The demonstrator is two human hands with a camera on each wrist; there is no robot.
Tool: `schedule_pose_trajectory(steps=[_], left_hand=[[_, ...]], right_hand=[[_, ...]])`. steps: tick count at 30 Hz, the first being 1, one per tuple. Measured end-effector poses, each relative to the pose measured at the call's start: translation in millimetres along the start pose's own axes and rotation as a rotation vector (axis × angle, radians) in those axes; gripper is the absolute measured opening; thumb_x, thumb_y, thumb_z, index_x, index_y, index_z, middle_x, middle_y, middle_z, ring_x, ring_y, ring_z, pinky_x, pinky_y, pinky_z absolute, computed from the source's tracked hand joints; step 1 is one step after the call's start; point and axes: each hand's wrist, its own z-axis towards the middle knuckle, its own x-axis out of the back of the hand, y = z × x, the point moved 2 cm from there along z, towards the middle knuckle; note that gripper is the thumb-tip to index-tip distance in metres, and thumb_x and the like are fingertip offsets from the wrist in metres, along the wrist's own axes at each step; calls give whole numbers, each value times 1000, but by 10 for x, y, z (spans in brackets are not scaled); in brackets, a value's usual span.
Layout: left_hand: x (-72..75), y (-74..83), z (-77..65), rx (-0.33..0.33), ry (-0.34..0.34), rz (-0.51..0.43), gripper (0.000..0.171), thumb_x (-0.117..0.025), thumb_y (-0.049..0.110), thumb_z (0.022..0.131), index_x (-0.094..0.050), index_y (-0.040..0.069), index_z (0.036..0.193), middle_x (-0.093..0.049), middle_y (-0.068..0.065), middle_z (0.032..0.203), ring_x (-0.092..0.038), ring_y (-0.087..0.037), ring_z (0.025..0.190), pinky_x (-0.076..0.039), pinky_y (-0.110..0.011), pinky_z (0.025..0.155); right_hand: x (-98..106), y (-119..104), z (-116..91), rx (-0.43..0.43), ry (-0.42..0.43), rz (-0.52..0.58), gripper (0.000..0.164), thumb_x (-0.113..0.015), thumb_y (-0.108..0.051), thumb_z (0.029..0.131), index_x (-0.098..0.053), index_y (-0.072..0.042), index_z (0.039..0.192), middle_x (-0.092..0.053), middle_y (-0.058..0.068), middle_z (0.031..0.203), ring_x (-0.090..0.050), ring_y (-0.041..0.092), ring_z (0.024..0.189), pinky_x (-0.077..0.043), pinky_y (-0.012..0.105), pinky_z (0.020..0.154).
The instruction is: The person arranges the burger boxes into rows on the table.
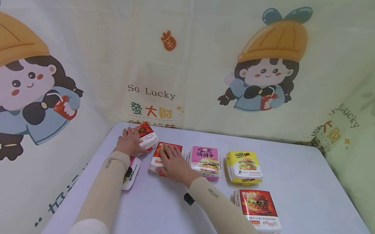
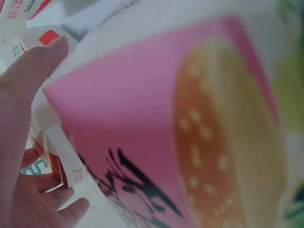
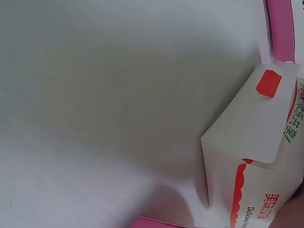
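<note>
At the table's back left corner, my left hand [image 1: 128, 141] grips a red-and-white burger box [image 1: 149, 140], its thumb and fingers on different sides in the left wrist view. My right hand [image 1: 177, 166] rests across a second red burger box [image 1: 157, 155], fingers laid over the lid and thumb low at the near side. Under the left wrist sits a pink-and-white burger box [image 1: 133, 177], large and close in the left wrist view. The right wrist view shows the second box's white side flap [image 3: 251, 118], with only a sliver of hand at the lower right.
Right of my right hand lie a pink burger box [image 1: 205, 160] and a yellow one [image 1: 244, 165]. Nearer on the right is another red burger box [image 1: 257, 210], beside my right forearm. The pale table [image 1: 313, 200] is enclosed by printed cloth walls [image 1: 205, 59].
</note>
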Motion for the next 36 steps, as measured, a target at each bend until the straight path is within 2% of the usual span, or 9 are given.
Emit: schedule_pose_trajectory(steps=[6,14,21,29,36], left_hand=[[7,-38,-23,-26,55,42,104,-80,55,74,-33,-12,138,-47,-38,126,-48,-48,113,-47,-62,100],[44,-91,-56,-66,75,38,102,-77,54,79,-30,-11,142,-45,-38,123,-47,-51,111,-46,-63,98],[138,-99,-105,-102,84,7,104,-77,55,78,-28,-7,146,-42,-36,130,-44,-49,115,-46,-63,100],[254,-71,-196,-158,108,29,103,-79,52,78,-28,-5,146,-41,-36,136,-42,-50,124,-43,-61,105],[415,-80,-319,-208,147,29,106,-80,51,77,-25,-1,151,-36,-34,142,-37,-50,128,-39,-63,108]], right_hand=[[-10,1,1,-6,-9,22,76,-44,-56,100,-19,-17,159,-12,5,168,-8,25,156,-9,43,128],[6,3,-5,-4,14,23,76,-47,-56,99,-21,-17,159,-13,4,168,-10,24,156,-10,42,128],[46,22,6,-22,22,62,78,-52,-56,97,-23,-18,159,-14,4,168,-11,23,155,-11,43,127],[202,39,-23,-57,49,142,79,-53,-55,96,-23,-17,158,-16,4,167,-10,23,156,-10,44,127],[317,86,-80,-82,66,226,81,-58,-53,95,-21,-18,159,-14,3,168,-6,22,156,-9,43,127]])
